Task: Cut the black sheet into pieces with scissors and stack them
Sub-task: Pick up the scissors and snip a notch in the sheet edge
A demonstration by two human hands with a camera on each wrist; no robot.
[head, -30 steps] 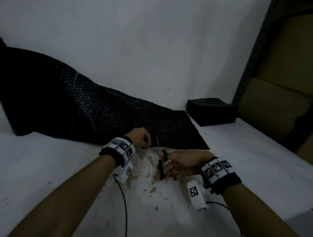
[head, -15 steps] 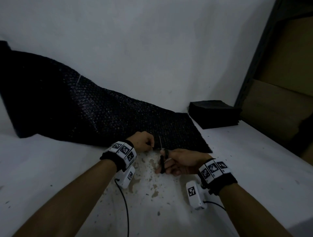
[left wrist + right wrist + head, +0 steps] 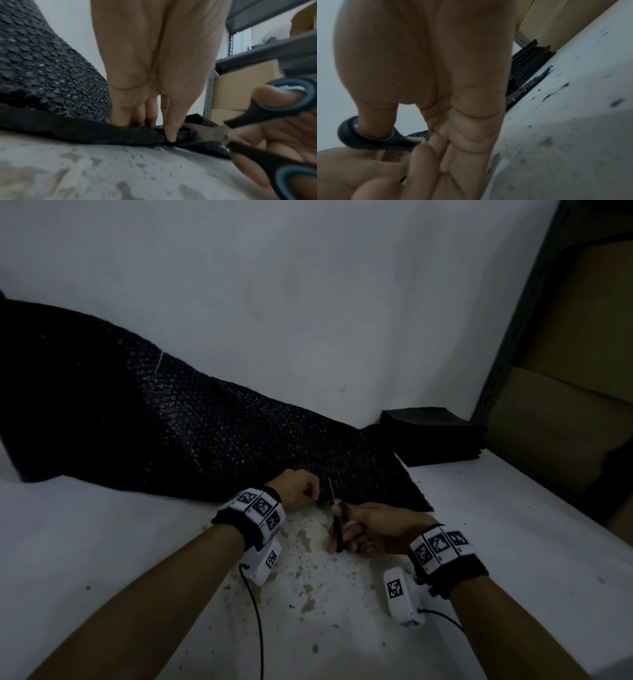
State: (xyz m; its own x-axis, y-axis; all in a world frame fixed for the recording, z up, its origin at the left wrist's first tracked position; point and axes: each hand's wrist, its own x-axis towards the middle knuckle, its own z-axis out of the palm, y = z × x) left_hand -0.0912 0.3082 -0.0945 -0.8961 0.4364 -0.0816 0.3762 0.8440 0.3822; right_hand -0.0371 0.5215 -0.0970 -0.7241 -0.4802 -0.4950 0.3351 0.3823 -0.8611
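Bubbled black plastic sheet, draped from wall to white table, cuts cleanest if the left hand pinching its near edge stays taut while the right hand, gripping black-handled scissors, drives straight.

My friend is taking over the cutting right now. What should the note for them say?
Left hand: pinches the near edge of the black sheet beside the cut line.
Right hand: holds the scissors, thumb and fingers in the loops, blades open at the sheet's near edge.
The sheet lies across the white table and climbs the wall on the left.
Done: a stack of cut pieces sits in the far right corner.
Left: most of the sheet is uncut. Finish this cut, add the piece to the stack, repeat.
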